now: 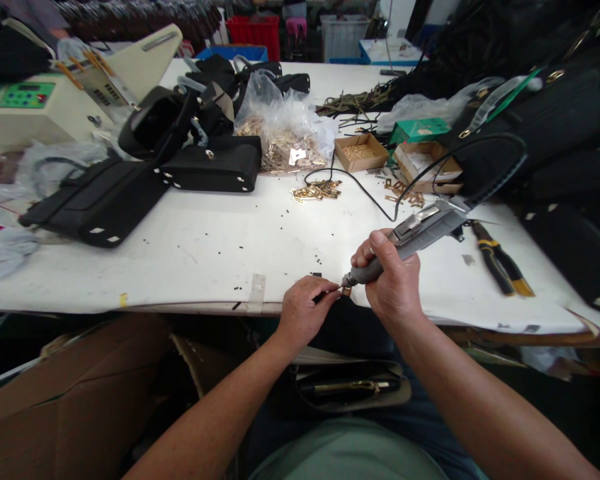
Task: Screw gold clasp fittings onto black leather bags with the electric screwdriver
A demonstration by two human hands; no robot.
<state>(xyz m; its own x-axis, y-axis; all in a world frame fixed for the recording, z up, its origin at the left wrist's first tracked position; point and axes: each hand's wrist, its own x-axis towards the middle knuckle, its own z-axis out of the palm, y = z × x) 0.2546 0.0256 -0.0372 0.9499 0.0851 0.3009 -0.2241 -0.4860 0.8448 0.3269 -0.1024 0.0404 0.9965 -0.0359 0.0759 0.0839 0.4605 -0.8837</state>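
Note:
My right hand point(394, 283) is wrapped round a grey electric screwdriver point(423, 230), its tip angled down to the left. That tip meets a small gold-coloured metal fitting point(347, 291) at the table's front edge. Close beside it, my left hand point(306, 308) has thumb and forefinger pinched together at the tip; whatever lies between them is too small to make out. Below the edge, a dark bag point(353, 327) rests against my lap, with an opening point(405, 390) that shows a gold zip inside.
Black handbags point(215, 163) stand at the left beside a cream machine point(25, 120). Loose gold fittings point(317, 191) lie mid-table before a plastic bag of fittings point(287, 143). Small cardboard boxes point(363, 163), pliers point(500, 260) and more black bags point(570, 153) are at the right. The screwdriver's cord point(365, 193) loops across.

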